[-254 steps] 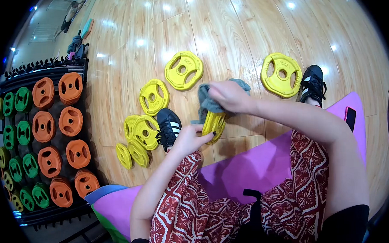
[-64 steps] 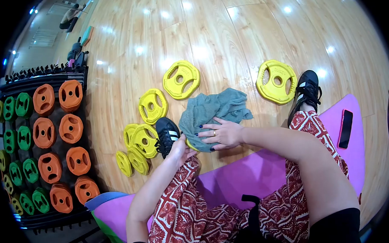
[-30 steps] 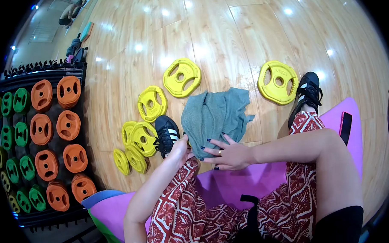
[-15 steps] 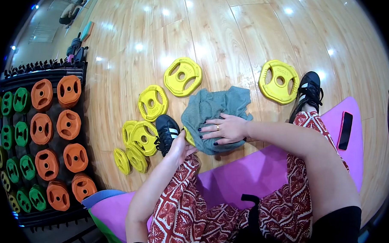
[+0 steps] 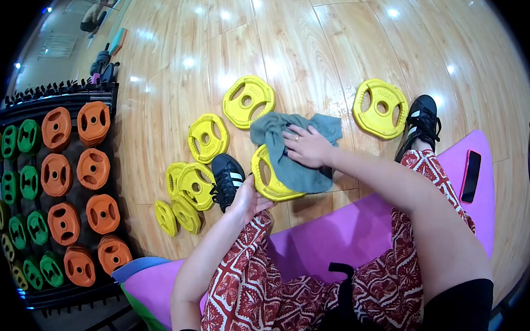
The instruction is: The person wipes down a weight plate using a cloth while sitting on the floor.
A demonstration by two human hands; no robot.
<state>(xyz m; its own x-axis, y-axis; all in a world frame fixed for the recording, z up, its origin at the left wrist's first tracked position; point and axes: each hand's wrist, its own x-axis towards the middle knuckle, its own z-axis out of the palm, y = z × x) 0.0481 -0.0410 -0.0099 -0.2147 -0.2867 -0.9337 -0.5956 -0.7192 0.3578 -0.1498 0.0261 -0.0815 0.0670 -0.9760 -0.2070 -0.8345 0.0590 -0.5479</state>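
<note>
A yellow weight plate (image 5: 264, 178) lies between my feet, its right part covered by a grey-green cloth (image 5: 312, 174). My left hand (image 5: 251, 199) grips the plate's lower left rim. Spread over the cloth, my right hand (image 5: 308, 145) presses it against the plate with fingers apart. Just beyond the cloth is another yellow plate (image 5: 248, 102), and one more (image 5: 208, 138) sits left of it. Several others, such as a leaning plate (image 5: 195, 185), are grouped left of my left shoe (image 5: 227, 181).
A rack (image 5: 79, 96) with orange and green plates stands at the left. One yellow plate (image 5: 380, 109) rests by my right shoe (image 5: 422, 125). A phone (image 5: 470, 176) lies on the purple mat (image 5: 331, 236). A person (image 5: 92, 20) appears at the far upper left.
My right hand and the cloth have moved up and away from me, uncovering the left part of the plate. My left hand remains at its rim.
</note>
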